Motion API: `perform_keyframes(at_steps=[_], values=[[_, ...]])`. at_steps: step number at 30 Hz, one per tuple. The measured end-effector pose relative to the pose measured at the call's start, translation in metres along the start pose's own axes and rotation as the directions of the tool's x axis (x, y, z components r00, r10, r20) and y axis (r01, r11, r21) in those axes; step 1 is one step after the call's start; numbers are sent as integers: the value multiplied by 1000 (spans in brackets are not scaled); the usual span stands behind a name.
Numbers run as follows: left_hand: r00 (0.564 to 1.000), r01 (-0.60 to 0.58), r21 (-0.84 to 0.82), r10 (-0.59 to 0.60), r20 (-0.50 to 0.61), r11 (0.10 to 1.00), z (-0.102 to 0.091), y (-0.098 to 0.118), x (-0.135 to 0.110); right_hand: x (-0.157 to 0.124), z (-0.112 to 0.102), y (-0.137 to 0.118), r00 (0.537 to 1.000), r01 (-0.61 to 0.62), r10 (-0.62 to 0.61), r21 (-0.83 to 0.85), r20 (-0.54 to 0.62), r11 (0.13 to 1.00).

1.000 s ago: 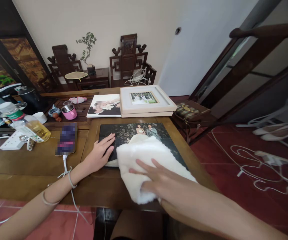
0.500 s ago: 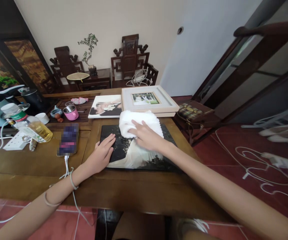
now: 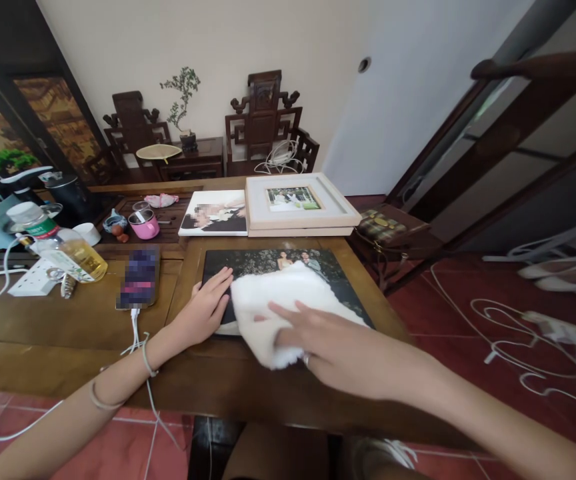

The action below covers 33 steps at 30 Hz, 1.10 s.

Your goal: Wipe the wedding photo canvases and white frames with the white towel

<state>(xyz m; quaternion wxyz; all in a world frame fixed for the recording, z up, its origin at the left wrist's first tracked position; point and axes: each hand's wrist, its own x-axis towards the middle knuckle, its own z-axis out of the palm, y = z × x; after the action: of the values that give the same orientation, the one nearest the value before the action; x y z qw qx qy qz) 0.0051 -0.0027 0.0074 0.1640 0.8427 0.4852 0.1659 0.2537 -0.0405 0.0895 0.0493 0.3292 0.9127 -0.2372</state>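
White and fluffy, the soft cloth (image 3: pixel 278 300) lies over the near half of the big dark wedding picture (image 3: pixel 248 261). That picture lies flat on the brown wooden table (image 3: pixel 68 320). The right hand (image 3: pixel 338 347) is flat on top of the cloth with its fingers spread, and it presses the cloth down close to the picture's near edge. The left hand (image 3: pixel 203 313) lies flat on the picture's left edge, fingers straight and close together, holding it down. This looks like a wiping stroke across the picture, and the far strip is uncovered. Another stroke would need the left hand to press firmly so the picture does not slide, and the cloth to be pushed flat and gently. Behind the picture sit a white framed photo (image 3: pixel 301 207) and a flat photo print (image 3: pixel 213 213). Left of it lies a dark phone (image 3: pixel 138 280).
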Motion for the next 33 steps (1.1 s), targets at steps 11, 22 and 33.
perform_keyframes(at_steps=[11, 22, 33], values=[[980, -103, -183, 68, -187, 978, -4, -2, 1, 67, 10, 11, 952, -202, 158, -148, -264, 968], [985, -117, -123, 99, -139, 986, -1, 1, 0, -4, 6, -8, 998, 62, -61, 41, -21, 997], [999, -46, -29, 45, -27, 999, 0, 2, -1, 80, -30, 57, 929, -16, 85, 191, -359, 982]])
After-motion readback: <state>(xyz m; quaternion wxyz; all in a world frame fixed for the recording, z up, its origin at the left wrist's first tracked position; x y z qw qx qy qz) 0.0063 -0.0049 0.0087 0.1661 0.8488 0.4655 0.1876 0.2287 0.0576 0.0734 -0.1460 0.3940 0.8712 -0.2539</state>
